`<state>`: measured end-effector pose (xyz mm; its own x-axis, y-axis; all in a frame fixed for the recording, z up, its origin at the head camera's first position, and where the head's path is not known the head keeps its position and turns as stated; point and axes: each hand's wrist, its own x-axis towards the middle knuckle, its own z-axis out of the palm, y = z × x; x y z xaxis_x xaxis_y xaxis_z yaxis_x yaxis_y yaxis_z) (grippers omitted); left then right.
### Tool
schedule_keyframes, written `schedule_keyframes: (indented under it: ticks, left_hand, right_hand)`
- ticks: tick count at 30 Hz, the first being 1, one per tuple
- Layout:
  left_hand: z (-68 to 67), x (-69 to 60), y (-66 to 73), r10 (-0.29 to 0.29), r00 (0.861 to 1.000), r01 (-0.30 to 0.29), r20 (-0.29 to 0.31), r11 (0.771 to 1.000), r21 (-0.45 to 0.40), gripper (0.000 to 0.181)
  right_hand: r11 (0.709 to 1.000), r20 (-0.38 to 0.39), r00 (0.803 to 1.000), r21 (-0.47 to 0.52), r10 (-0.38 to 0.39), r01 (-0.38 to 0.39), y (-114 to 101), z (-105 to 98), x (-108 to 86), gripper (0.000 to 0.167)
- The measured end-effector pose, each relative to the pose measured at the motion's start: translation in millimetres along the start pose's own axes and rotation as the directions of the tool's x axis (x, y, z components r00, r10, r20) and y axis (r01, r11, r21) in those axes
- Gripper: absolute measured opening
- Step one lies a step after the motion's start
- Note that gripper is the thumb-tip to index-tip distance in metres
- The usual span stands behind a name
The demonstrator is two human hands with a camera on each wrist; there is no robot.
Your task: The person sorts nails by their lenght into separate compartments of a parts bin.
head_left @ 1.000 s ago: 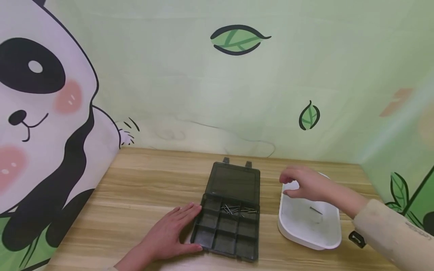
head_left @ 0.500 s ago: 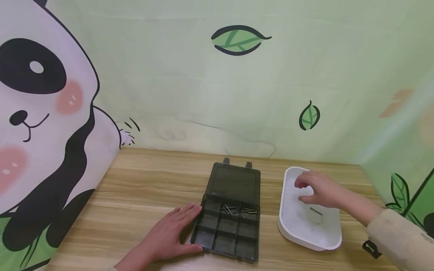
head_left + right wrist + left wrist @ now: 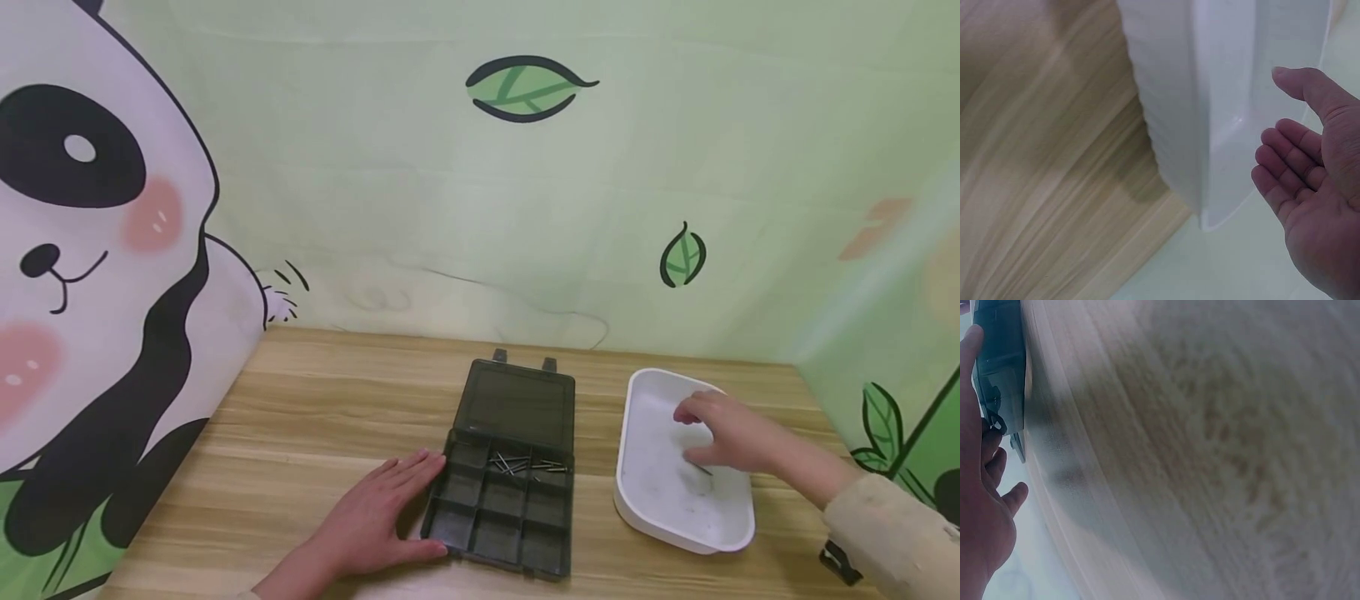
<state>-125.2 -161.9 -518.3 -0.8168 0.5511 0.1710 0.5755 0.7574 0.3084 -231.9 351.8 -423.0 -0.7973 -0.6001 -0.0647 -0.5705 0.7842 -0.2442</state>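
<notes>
A dark sectioned box [image 3: 498,498] lies on the table with its lid folded back. Several thin metal nails or screws [image 3: 510,464] sit in two of its far compartments. Against the box's left side rests my left hand [image 3: 363,521], fingers extended and thumb at the near corner; the left wrist view shows that hand beside the box [image 3: 1000,356]. Over the white tray [image 3: 656,500] hovers my right hand [image 3: 727,433], thumb and fingers apart, holding nothing. One thin metal nail or screw [image 3: 705,470] shows just below its thumb, partly hidden by the hand.
The wood-grain tabletop [image 3: 315,400] runs back to a printed cloth [image 3: 375,167] with a panda and leaves. A strip of table separates box and tray. A black buckle-like piece [image 3: 840,562] is by the right sleeve.
My right hand has moved from the tray's far left edge, right and nearer, down over the nail or screw in the tray. The left hand and the box have stayed still.
</notes>
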Motion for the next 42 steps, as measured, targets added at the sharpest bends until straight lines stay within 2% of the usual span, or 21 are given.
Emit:
schedule_keyframes:
  ticks: [10, 23, 30, 37, 42]
  left_hand:
    - [0.8, -0.7, -0.3, 0.004, 1.000, -0.004, -0.001, 1.000, 0.006, 0.103]
    - [1.1, -0.2, -0.4, 0.002, 1.000, -0.002, -0.006, 1.000, -0.002, 0.103]
    - [1.3, -0.7, 1.1, -0.001, 1.000, 0.001, -0.011, 1.000, -0.005, 0.103]
    - [2.2, -0.7, 0.1, 0.015, 1.000, -0.015, -0.027, 1.000, 0.007, 0.103]
    - [1.1, -0.7, 0.6, -0.003, 1.000, 0.003, -0.003, 1.000, -0.003, 0.104]
  right_hand:
    - [0.999, 0.033, 0.998, -0.032, 0.045, -0.044, 8, 13, -7.5, 0.045]
    - [0.998, 0.061, 0.998, -0.065, 0.027, -0.023, 14, 24, -15.1, 0.047]
    - [0.996, 0.060, 0.998, -0.089, 0.002, 0.004, 19, 31, -16.0, 0.038]
    - [0.996, 0.086, 0.996, -0.091, 0.021, -0.013, 26, 37, -14.7, 0.028]
    - [0.994, 0.072, 0.997, -0.105, -0.026, 0.034, 28, 41, -12.0, 0.026]
